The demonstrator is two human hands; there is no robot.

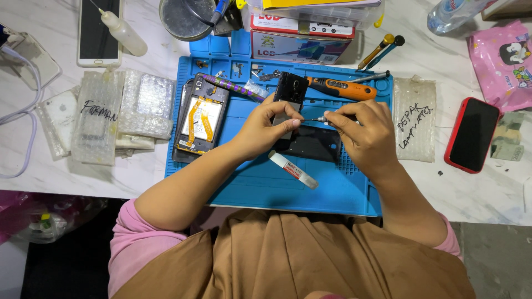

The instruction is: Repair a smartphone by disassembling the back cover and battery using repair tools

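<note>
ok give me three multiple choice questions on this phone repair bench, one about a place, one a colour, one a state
1. Where does the small white tube lie?
A. on the blue silicone work mat
B. on the marble tabletop
C. in the metal bowl

2. What colour is the case of the phone lying at the right?
A. green
B. red
C. white

3. What state is the phone left of the hands in?
A. sealed in bubble wrap
B. screen lit
C. opened, orange ribbon cables showing

Answers: 1 A, the tube rests on the mat just below the left hand. 2 B, a red rim frames its dark screen. 3 C, its back is off and orange cables show.
</note>
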